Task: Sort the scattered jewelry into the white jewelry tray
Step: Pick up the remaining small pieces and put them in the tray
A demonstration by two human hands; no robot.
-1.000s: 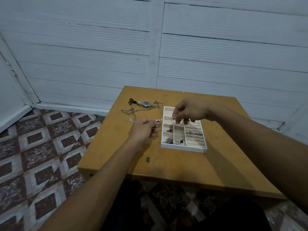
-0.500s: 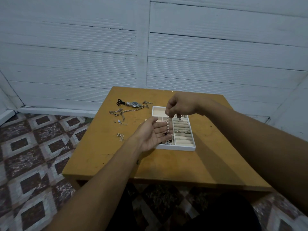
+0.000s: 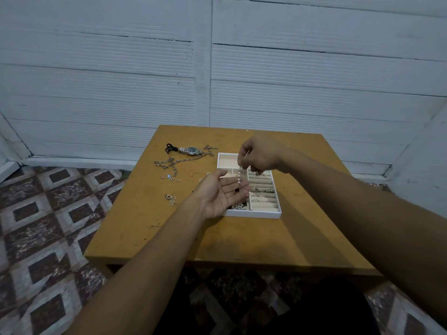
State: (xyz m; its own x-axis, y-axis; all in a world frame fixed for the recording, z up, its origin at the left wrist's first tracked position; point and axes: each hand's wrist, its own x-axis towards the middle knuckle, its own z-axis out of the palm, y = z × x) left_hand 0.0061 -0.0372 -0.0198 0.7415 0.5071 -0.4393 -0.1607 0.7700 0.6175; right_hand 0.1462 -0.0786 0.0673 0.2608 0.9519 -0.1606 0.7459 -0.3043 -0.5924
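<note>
Bead strand [image 3: 239, 176]: held hanging upright over the tray's left half. Its lower end is seen at the left fingers, though contact cannot be confirmed.
White jewelry tray [image 3: 254, 214]: set near the worktop's middle. Rings [image 3: 262, 189] are seated in the roll slots on its right side, and a beaded cluster [image 3: 238, 207] is lodged in the compartment at 7 o'clock. The compartment at 11 o'clock appears unfilled.
Right hand [image 3: 260, 153]: fingers pinched on the strand's top end, above the tray's 12 o'clock edge.
Left hand [image 3: 222, 193]: palm turned up, fingers straight and relaxed, offered under the strand.
Left to sort: a watch [image 3: 192, 150], a link chain [image 3: 179, 162] and a black piece [image 3: 170, 148] are lying at 10 o'clock from the tray. Two small pieces [image 3: 170, 198] are scattered at 9 o'clock.
Progress: judged about halfway, with the rings placed, the strand not yet lowered in and the larger items untouched.
Worktop [image 3: 242, 240]: everything above is carried on it.
</note>
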